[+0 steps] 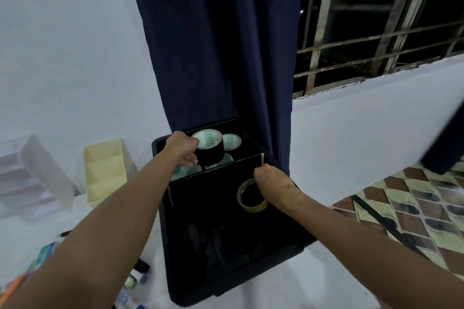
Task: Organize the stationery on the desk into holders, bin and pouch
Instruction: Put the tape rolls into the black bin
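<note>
A black fabric bin [288, 256] stands on the white desk, split by a cardboard divider [216, 178]. Several tape rolls sit in its far compartment. My left hand [182, 149] grips a black tape roll [209, 147] that stands above the others there. My right hand [272, 182] holds a yellowish clear tape roll [251, 195] inside the near compartment, just below the divider. Another roll [231, 141] lies behind the black one. The bottom of the near compartment is dark and hard to read.
A cream tiered holder [108, 168] and a clear plastic organiser [37, 178] stand at the left against the wall. Loose pens, markers and packets [135, 281] lie at the bottom left. A navy curtain [216, 40] hangs behind the bin. Tiled floor shows at the right.
</note>
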A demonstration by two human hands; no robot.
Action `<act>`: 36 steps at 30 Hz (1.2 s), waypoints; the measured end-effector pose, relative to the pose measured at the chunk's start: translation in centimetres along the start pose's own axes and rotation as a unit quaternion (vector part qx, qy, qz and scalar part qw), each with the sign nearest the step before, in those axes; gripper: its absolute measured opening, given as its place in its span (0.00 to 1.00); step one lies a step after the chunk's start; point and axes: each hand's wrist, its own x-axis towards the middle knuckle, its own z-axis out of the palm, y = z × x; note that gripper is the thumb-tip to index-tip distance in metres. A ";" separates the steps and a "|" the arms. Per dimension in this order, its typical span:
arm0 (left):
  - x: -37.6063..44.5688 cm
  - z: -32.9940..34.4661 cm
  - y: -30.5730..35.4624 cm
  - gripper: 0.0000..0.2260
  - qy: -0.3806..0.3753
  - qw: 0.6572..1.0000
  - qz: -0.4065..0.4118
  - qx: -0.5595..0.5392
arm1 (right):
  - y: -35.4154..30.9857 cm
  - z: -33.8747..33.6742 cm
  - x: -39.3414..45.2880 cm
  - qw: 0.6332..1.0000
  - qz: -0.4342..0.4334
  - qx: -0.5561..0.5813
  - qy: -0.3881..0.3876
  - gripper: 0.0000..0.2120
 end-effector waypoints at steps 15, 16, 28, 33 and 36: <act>-1.9 1.7 -1.2 0.23 0.081 0.990 0.110 0.035 | 0.5 1.9 0.3 0.985 -0.025 0.111 -0.133 0.17; -2.0 1.8 -1.4 0.23 0.090 0.987 0.125 0.042 | 0.5 1.8 0.3 0.983 -0.026 0.119 -0.139 0.17; -2.3 2.5 -3.1 0.27 0.120 0.935 0.200 0.266 | -0.3 2.2 0.2 0.981 -0.031 0.128 -0.143 0.21; -3.4 2.4 -3.0 0.25 0.083 0.935 0.211 0.273 | 0.0 1.9 0.2 0.983 -0.022 0.134 -0.124 0.27; -4.4 1.5 -3.1 0.25 0.089 0.934 0.233 0.257 | -1.0 0.9 0.7 0.984 -0.048 0.140 -0.095 0.24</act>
